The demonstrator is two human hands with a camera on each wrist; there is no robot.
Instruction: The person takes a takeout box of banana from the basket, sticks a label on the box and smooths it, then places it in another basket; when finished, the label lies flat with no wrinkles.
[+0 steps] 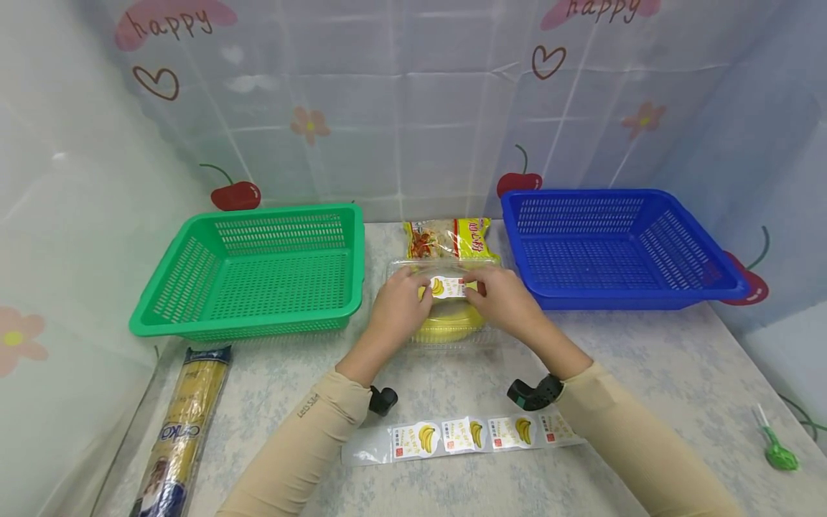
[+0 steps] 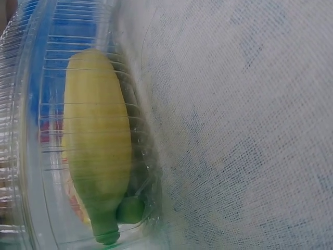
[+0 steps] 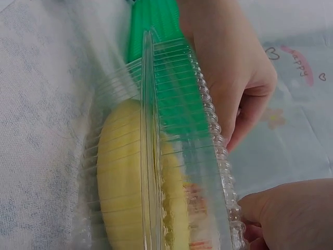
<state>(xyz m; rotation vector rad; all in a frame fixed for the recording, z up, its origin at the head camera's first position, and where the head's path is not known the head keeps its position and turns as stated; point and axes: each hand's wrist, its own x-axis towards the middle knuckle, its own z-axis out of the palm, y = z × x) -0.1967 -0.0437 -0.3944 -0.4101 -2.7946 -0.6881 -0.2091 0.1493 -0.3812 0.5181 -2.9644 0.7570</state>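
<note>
Clock: the clear box is its centre, twelve pointing away from you.
Banana label: on top of the clear box (image 1: 446,337), the label (image 1: 447,287) lies between your two hands, its banana picture toward nine o'clock and its lettering toward three.
Your left hand (image 1: 400,301): at the label's nine o'clock end, thumb and finger pinching it.
Your right hand (image 1: 507,296): at the label's three o'clock end, thumb and forefinger pinching it and covering part of the lettering.
Yellow fruit: inside the box under the ribbed plastic, the fruit (image 2: 98,135) shows a green end in your left wrist view.
Food packet: just beyond the box at twelve, the red and yellow packet (image 1: 451,238) lies flat.
Label strip: at six, near you, the strip (image 1: 423,454) carries more banana labels; its right end meets your right sleeve (image 1: 636,438) in the head view.
Green basket: at nine (image 1: 284,283).
Blue basket: between two and three (image 1: 575,251).
Pasta pack: at eight, slanting (image 1: 177,424), cut off by the bottom edge.
Green lollipop: at four, well apart (image 1: 780,456).
</note>
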